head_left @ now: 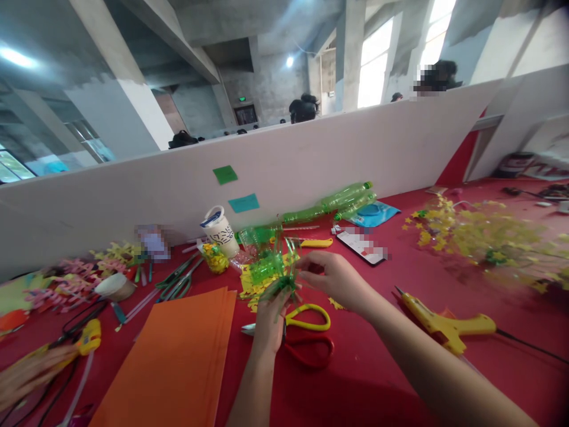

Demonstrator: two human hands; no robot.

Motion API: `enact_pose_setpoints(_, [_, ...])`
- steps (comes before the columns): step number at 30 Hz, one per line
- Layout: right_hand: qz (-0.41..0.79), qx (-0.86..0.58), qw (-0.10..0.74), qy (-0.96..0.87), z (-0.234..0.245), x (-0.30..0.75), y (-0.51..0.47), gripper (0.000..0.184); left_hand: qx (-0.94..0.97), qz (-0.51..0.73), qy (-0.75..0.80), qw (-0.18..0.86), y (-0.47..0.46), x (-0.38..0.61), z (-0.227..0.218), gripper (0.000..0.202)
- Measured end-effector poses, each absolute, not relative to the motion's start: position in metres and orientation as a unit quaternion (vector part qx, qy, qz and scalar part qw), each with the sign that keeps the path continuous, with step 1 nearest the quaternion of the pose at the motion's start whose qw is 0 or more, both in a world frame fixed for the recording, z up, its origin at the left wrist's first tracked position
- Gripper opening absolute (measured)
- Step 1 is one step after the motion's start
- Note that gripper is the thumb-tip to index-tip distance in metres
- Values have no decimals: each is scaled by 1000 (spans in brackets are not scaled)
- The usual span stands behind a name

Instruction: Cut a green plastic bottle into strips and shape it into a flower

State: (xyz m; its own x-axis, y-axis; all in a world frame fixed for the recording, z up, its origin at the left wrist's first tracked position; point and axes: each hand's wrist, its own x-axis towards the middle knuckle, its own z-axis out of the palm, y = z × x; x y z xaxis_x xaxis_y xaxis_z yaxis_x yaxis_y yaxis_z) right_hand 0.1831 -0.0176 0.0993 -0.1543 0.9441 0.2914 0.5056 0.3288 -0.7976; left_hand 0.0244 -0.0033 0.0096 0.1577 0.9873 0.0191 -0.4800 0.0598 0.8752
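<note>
My left hand (271, 317) is closed around a piece of cut green plastic (285, 286), apparently bottle plastic with thin strips standing up from it. My right hand (331, 274) reaches in from the right, its thumb and finger pinched at the strips; exactly what sits between the fingertips is hard to make out. Beneath the hands lie scissors with one yellow and one red handle (310, 350), their blades partly covered by my left wrist. Behind the held piece are another cut green bottle section (265, 270) and a heap of yellow paper-like cutouts (249, 290).
A yellow glue gun (440, 323) lies at right, a phone (362, 246) behind it. Orange sheets (173, 350) cover the left front. Green bottles (329, 204) and a white cup (220, 231) stand near the partition (178, 190). Another person's hand (40, 370) is beside a yellow tool (90, 337).
</note>
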Motion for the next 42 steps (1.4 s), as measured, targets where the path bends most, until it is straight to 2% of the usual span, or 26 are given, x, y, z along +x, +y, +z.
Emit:
enact_pose_setpoints(5, [276,-494,415,-712,97,181,-18,2,385,560,328,656,-4,23,9,10])
enact_pose_setpoints(13, [198,-437,386,-788,103,178,-27,11,317,606,322,655,-5,24,14,17])
enact_pose_setpoints(21, [235,-445,350,-790,103,174,-26,14,330,603,327,649,-3,24,12,17])
enact_pose_setpoints(28, [236,-429,400,-775,105,176,-28,8,335,604,313,652,-4,21,16,20])
enact_pose_setpoints(34, [213,-428,386,-789,111,175,-35,5,335,608,304,652,-6,23,20,29])
enact_pose_setpoints(39, [276,-426,408,-759,114,182,-33,10,371,593,303,647,-5,22,18,15])
enact_pose_setpoints(42, [314,-458,437,-708,115,190,-28,17,387,575,314,649,-5,22,17,14])
